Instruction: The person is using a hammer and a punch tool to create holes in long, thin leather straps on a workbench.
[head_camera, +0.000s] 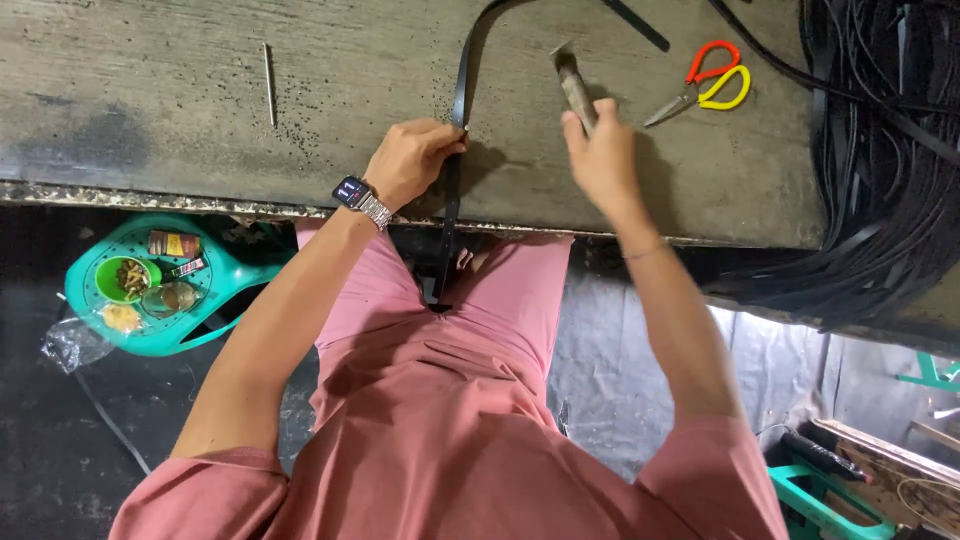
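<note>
Head view shows the left hand (412, 160) pinching a long black leather strap (459, 90) flat against the worn grey wooden surface (150, 110), while the right hand's (603, 155) fingers wrap a wooden-handled hammer (574, 88) raised just beside it. Keeping the strap pressed flat, fingertips clear of the striking spot, would serve well. Red-and-yellow scissors (710, 85) lie well apart.

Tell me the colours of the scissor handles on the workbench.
One handle red-orange, the other yellow: scissors, head view, upper right.
</note>
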